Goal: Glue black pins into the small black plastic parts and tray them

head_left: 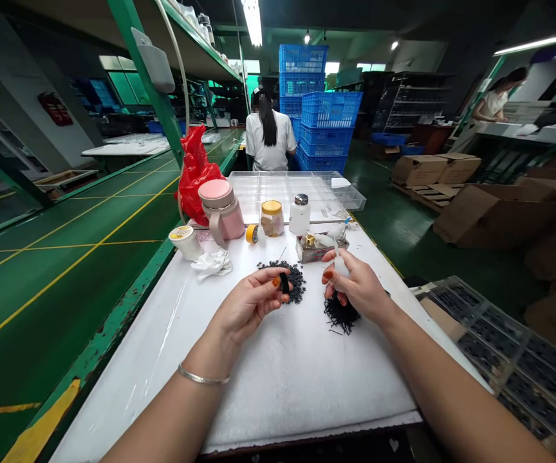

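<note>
My left hand (251, 299) pinches a small black curved part (284, 283) between thumb and fingers. Behind it lies a heap of tiny black pieces (298, 286), partly covered by the fingers. My right hand (358, 283) is closed around a small whitish squeeze bottle (340, 265) with a thin nozzle pointing up; the fingers hide much of it. Beneath that hand is a pile of thin black pins (343, 316) on the white tabletop (287, 379). Just beyond the right hand sits a shallow box (311, 252) holding a small gold-capped bottle.
Toward the back stand a pink mug (230, 215), a yellow-lidded jar (271, 220), a white metal-capped bottle (300, 215) and clear divided trays (278, 190). A white tub (186, 243) and crumpled tissue (212, 263) are left. A green conveyor (89, 238) runs alongside; a person (271, 135) sits ahead.
</note>
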Motion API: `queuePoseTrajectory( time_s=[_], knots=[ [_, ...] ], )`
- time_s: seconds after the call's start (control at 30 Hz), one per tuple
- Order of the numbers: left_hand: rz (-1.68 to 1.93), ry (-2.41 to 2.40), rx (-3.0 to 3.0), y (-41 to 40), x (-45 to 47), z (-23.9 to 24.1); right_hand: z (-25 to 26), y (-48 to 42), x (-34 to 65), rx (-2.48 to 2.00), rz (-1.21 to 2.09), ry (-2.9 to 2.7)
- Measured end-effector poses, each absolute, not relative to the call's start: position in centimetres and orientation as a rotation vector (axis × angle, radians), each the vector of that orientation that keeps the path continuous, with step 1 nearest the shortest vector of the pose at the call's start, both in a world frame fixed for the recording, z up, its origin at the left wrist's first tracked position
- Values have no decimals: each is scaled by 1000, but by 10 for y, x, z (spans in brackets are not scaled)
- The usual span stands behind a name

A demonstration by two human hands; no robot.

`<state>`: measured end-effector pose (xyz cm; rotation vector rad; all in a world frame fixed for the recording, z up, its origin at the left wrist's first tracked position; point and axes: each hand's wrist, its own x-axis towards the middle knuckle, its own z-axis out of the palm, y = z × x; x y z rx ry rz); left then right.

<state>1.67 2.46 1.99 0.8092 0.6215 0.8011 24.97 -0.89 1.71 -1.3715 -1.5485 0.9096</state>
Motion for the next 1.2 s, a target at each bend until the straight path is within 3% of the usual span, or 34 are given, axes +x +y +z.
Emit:
queuePoseTrajectory(
  time_s=[0.17,0.6,1.0,1.2],
  knots=[
    [810,573,734,23,13,13,27,-22,234,-1291,678,-1685],
    [801,503,748,21,14,16,37,-30,240,-1332,570,-1487],
    [859,620,727,26,11,17,6,4,264,-2009,248,-1997],
    [892,627,661,25,10,16,2,6,249,-2065,157,-2096]
  ],
)
